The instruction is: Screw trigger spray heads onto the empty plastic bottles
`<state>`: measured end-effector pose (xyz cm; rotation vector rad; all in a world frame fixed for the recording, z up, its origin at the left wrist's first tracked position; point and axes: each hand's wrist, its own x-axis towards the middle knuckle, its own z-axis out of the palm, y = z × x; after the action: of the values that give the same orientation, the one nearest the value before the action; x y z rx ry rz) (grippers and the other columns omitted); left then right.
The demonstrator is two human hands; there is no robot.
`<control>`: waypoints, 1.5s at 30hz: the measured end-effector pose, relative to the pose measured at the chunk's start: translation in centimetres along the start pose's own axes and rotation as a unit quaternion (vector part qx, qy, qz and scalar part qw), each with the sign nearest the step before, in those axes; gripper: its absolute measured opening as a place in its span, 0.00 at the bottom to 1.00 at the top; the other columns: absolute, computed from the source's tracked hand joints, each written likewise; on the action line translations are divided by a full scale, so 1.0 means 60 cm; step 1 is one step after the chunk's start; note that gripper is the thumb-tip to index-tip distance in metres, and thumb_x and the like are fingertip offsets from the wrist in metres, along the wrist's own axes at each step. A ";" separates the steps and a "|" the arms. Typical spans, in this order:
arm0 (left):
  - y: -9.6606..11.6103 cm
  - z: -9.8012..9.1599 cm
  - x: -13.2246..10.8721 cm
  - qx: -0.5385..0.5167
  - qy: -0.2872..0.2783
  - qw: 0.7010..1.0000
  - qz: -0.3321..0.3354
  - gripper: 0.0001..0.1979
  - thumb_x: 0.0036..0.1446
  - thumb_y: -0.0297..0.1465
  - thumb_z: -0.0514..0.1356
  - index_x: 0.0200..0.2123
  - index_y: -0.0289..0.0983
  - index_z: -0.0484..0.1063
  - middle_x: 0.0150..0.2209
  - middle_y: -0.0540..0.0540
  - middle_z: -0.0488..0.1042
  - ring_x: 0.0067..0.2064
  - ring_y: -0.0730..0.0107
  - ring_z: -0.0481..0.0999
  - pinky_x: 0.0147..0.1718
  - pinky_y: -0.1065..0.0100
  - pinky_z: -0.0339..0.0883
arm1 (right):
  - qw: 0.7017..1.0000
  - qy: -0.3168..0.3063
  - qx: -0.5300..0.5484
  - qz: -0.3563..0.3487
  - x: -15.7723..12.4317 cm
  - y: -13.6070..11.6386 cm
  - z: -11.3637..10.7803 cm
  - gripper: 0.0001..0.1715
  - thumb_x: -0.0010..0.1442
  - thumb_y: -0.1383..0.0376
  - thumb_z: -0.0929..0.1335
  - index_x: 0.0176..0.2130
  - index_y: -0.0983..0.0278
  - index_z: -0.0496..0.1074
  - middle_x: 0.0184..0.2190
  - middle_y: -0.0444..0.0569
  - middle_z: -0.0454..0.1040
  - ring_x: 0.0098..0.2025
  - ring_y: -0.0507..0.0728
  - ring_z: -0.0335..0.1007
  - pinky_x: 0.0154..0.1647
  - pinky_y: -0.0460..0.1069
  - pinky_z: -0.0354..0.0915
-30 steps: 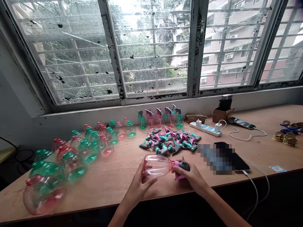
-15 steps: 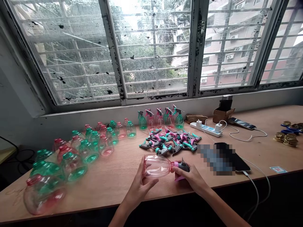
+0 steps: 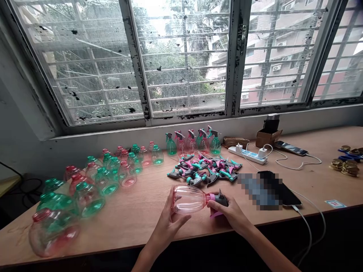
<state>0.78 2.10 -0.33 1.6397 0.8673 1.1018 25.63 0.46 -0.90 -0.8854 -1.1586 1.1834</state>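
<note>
A clear pink spray bottle (image 3: pixel 188 199) lies sideways between my hands above the table's front edge, its neck to the right. My left hand (image 3: pixel 169 223) is closed around the base end. On the neck sits a grey and pink trigger sprayer head (image 3: pixel 221 199), and my right hand (image 3: pixel 231 215) grips it there with thumb and fingers. The fingers behind the bottle are partly hidden. Just beyond lies a pile of loose trigger heads (image 3: pixel 205 168) in grey, pink and teal.
Several open pink and green bottles (image 3: pixel 95 194) stand along the left. Bottles with sprayers (image 3: pixel 191 142) line the wall by the window. Rightward are a power strip (image 3: pixel 248 154), a phone on a cable (image 3: pixel 279 190), a small cardboard box (image 3: pixel 268 138) and gold-coloured pieces (image 3: pixel 345 166).
Almost nothing differs. Both hands hold the spray bottle in the same place, and the whole view has shifted very slightly.
</note>
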 end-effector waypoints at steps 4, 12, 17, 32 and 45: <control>-0.002 0.003 -0.003 0.015 -0.006 1.000 0.016 0.51 0.61 0.40 0.68 0.74 0.50 0.36 0.75 0.40 0.49 0.72 0.46 0.57 0.70 0.48 0.47 | 1.000 -0.008 0.005 0.002 -0.001 -0.001 0.000 0.22 0.53 0.53 0.79 0.39 0.65 0.77 0.23 0.43 0.75 0.25 0.53 0.71 0.28 0.47 0.70; 0.006 0.002 0.000 -0.025 -0.021 0.999 -0.009 0.48 0.61 0.44 0.66 0.74 0.45 0.41 0.73 0.38 0.54 0.72 0.43 0.55 0.70 0.47 0.49 | 1.000 -0.015 0.000 -0.002 0.000 0.003 -0.003 0.21 0.55 0.53 0.79 0.38 0.65 0.77 0.23 0.43 0.76 0.25 0.52 0.71 0.28 0.46 0.69; -0.006 -0.001 -0.003 0.029 -0.012 0.999 0.034 0.47 0.63 0.42 0.65 0.74 0.54 0.37 0.76 0.46 0.44 0.74 0.47 0.50 0.71 0.47 0.45 | 1.000 -0.019 0.020 -0.001 0.002 0.010 -0.005 0.20 0.55 0.53 0.79 0.39 0.65 0.77 0.23 0.43 0.76 0.25 0.53 0.71 0.28 0.46 0.70; -0.004 0.001 -0.001 0.026 -0.009 0.999 0.022 0.48 0.63 0.41 0.65 0.74 0.51 0.35 0.74 0.41 0.52 0.73 0.48 0.54 0.71 0.46 0.44 | 1.000 -0.028 0.010 0.006 0.000 0.002 -0.003 0.20 0.54 0.54 0.79 0.38 0.65 0.76 0.23 0.42 0.76 0.24 0.52 0.72 0.28 0.46 0.70; -0.004 0.000 -0.001 -0.016 0.000 1.000 -0.013 0.45 0.61 0.46 0.65 0.74 0.44 0.46 0.72 0.38 0.57 0.71 0.39 0.56 0.69 0.44 0.51 | 1.000 -0.025 -0.015 0.006 -0.002 0.001 -0.003 0.21 0.55 0.53 0.79 0.39 0.65 0.77 0.24 0.42 0.77 0.25 0.54 0.74 0.28 0.48 0.71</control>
<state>0.77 2.08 -0.56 1.5985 0.8646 1.0911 25.81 0.37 -1.02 -0.8904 -1.2163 1.2064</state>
